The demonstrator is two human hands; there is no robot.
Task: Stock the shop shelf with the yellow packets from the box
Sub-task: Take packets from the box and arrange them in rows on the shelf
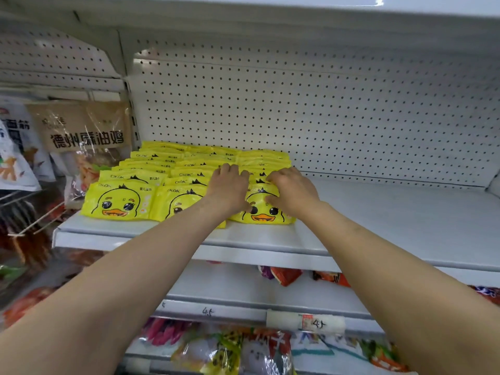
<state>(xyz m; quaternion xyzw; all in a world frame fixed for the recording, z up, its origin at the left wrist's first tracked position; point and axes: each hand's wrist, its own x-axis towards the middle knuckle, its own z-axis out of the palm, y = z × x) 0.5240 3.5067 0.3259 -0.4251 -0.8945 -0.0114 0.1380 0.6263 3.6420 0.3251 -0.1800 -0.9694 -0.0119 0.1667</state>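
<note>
Yellow packets with a duck face stand in three rows on the white shelf [378,212], leaning back towards the pegboard. The left row's front packet [116,201] and the middle row's front packet [178,201] are free of my hands. My left hand [230,188] lies over the gap between the middle and right rows, fingers laid over the packet tops. My right hand [292,190] rests on the right row, fingers on the tops and thumb against the front packet [261,212]. The box is out of view.
A white pegboard [324,109] backs the shelf, with bare shelf surface to the right of the packets. Hanging snack bags [81,136] fill the bay on the left. Lower shelves [243,293] hold assorted coloured snack packets and price labels.
</note>
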